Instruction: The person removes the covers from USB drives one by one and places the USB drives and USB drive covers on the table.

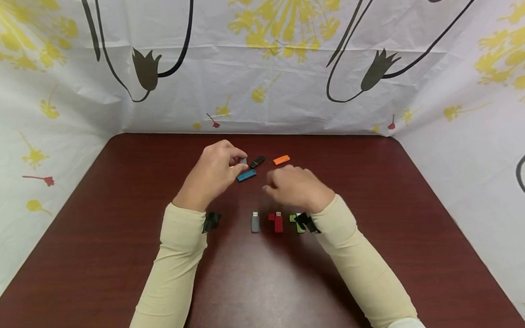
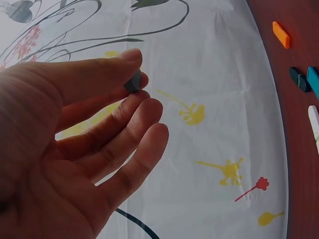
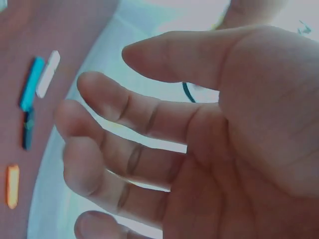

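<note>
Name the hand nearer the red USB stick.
Right. The right hand is just beyond the red USB stick; the left hand is farther away, beyond and leftward.

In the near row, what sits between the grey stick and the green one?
From left to right: a small red piece, the red stick and a small green piece, as the head view shows.

the left hand partly hides a grey piece.

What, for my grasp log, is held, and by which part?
Left hand: a small grey piece, between thumb and forefinger; which end is unclear. Right hand: nothing.
</note>
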`<state>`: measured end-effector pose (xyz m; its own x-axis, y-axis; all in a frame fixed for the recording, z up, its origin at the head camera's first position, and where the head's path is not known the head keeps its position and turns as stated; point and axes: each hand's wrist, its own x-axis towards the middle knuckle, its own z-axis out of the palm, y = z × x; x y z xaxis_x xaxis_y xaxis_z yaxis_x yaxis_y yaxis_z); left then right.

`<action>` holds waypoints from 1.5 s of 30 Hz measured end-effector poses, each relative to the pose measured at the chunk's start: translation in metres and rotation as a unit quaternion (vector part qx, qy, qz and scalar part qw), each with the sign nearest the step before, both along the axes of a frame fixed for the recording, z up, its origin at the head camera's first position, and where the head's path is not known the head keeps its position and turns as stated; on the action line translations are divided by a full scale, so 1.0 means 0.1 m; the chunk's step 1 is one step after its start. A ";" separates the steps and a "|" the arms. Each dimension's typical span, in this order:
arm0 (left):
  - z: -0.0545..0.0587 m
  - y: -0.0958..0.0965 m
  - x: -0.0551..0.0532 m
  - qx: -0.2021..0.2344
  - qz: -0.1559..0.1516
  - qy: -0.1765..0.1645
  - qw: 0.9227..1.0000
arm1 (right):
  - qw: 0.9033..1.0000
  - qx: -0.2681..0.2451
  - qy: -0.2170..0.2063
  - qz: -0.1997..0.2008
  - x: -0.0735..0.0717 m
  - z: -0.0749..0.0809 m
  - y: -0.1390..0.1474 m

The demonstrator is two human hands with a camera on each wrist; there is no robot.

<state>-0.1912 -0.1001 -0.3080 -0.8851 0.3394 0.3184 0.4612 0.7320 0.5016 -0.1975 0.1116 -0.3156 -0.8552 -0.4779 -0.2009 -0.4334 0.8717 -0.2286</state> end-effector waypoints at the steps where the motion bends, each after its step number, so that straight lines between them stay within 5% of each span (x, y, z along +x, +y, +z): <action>1: 0.00 0.01 0.00 -0.003 -0.001 -0.004 1.000 | 1.000 -0.006 0.005 -0.005 -0.01 0.04 0.05; 10: -0.18 0.08 0.01 -0.076 -0.030 -0.075 0.994 | 0.995 -0.073 0.037 -0.056 -0.09 0.27 0.51; 15: -0.38 0.13 0.01 -0.139 -0.060 -0.112 0.982 | 0.992 -0.089 0.052 -0.067 -0.10 0.35 0.71; 24: -0.65 0.22 -0.01 -0.168 -0.057 -0.199 0.964 | 0.991 -0.099 0.063 -0.071 -0.10 0.40 0.85; 31: -0.76 0.28 -0.01 -0.179 -0.064 -0.216 0.958 | 0.990 -0.102 0.064 -0.069 -0.12 0.40 0.88; 45: -0.79 0.31 0.02 -0.170 -0.067 -0.205 0.962 | 0.989 -0.109 0.066 -0.071 -0.13 0.41 0.94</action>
